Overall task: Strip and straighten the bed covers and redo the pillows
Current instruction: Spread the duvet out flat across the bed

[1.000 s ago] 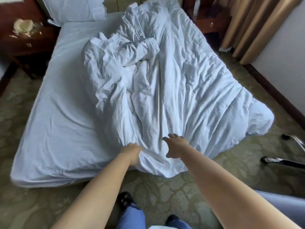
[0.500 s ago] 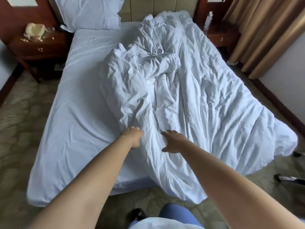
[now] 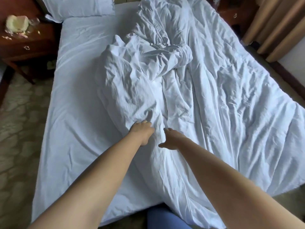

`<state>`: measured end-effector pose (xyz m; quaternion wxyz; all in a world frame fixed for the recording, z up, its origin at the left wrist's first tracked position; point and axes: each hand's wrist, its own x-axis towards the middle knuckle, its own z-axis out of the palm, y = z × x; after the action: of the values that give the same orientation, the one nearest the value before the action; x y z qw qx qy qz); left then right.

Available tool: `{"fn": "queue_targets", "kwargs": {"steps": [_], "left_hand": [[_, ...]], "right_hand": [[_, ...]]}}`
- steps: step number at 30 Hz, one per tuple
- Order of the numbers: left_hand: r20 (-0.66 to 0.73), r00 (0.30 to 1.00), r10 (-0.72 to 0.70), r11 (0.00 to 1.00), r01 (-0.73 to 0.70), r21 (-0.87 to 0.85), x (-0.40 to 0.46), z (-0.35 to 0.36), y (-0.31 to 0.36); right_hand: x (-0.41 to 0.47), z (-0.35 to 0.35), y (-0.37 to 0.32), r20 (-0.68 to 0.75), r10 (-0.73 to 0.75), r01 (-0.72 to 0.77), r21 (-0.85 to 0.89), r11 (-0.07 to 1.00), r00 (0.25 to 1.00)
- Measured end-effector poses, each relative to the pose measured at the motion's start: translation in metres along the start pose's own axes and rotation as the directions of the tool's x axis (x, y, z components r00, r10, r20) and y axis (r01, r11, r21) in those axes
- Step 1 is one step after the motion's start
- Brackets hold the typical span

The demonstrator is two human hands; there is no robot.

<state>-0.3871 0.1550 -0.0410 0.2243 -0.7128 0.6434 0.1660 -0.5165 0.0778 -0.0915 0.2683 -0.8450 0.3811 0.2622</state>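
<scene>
**Duvet bunch getting grabbed from the foot of the bed**

Low in the frame, both forearms are stretched out over the bed. The left hand (image 3: 142, 132) is curled into a fold of the rumpled duvet (image 3: 214, 96) at mid-frame, probably so it can be dragged flat. The right hand (image 3: 173, 139) is laid just beside it, fingers spread loose, nothing gripped. The bare fitted sheet (image 3: 74, 96) is exposed on the left half. A pillow (image 3: 77, 5) is left at upper left, beside a cluttered nightstand (image 3: 24, 38).
</scene>
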Motion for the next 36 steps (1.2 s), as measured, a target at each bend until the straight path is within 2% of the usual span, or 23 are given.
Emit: {"fn": "queue_targets", "kwargs": {"steps": [3, 6, 10, 13, 16, 19, 22, 24, 26, 28, 32, 36], "left_hand": [[0.001, 1.000, 0.030, 0.997, -0.030, 0.067, 0.041, -0.010, -0.023], [-0.007, 0.997, 0.076, 0.992, -0.075, 0.105, 0.080, -0.017, -0.037], [0.006, 0.991, 0.130, 0.985, -0.130, 0.112, 0.117, -0.018, -0.049], [0.054, 0.989, 0.138, 0.971, -0.146, 0.192, 0.132, -0.018, -0.057], [0.123, 0.985, 0.117, 0.969, -0.140, 0.201, 0.139, -0.016, -0.066], [0.250, 0.967, 0.056, 0.925, -0.145, 0.351, 0.126, -0.010, -0.081], [0.336, 0.939, -0.070, 0.876, -0.104, 0.472, 0.102, 0.003, -0.095], [0.364, 0.929, -0.062, 0.861, -0.135, 0.491, 0.078, 0.008, -0.099], [0.355, 0.935, -0.015, 0.841, -0.180, 0.510, 0.045, 0.015, -0.100], [0.299, 0.954, 0.029, 0.833, -0.189, 0.521, 0.010, 0.028, -0.103], [0.236, 0.969, 0.069, 0.864, -0.177, 0.472, -0.067, 0.060, -0.104], [0.176, 0.982, 0.072, 0.916, -0.134, 0.377, -0.149, 0.093, -0.097]], "right_hand": [[0.040, -0.004, -0.004, 0.021, 0.052, -0.055, 0.198, 0.979, 0.998], [0.073, -0.007, -0.008, 0.057, 0.104, -0.118, 0.389, 0.914, 0.993], [0.140, 0.037, 0.003, 0.013, 0.159, -0.117, 0.737, 0.666, 0.987], [0.123, 0.015, -0.017, 0.064, 0.131, -0.128, 0.810, 0.572, 0.989], [0.111, -0.003, -0.035, 0.188, 0.009, -0.151, 0.760, 0.633, 0.982], [0.104, -0.002, -0.053, 0.265, 0.033, -0.199, 0.632, 0.749, 0.964], [0.092, 0.008, -0.072, 0.245, 0.020, -0.164, 0.582, 0.796, 0.969], [0.075, 0.013, -0.087, 0.186, -0.012, -0.083, 0.493, 0.866, 0.982], [0.057, 0.020, -0.102, 0.121, -0.073, 0.032, 0.311, 0.950, 0.990], [0.036, 0.029, -0.117, 0.080, -0.108, 0.093, 0.175, 0.980, 0.991], [-0.022, 0.053, -0.150, 0.031, -0.098, 0.096, 0.058, 0.994, 0.995], [-0.080, 0.096, -0.187, -0.028, -0.043, 0.043, 0.017, 0.999, 0.999]]}}
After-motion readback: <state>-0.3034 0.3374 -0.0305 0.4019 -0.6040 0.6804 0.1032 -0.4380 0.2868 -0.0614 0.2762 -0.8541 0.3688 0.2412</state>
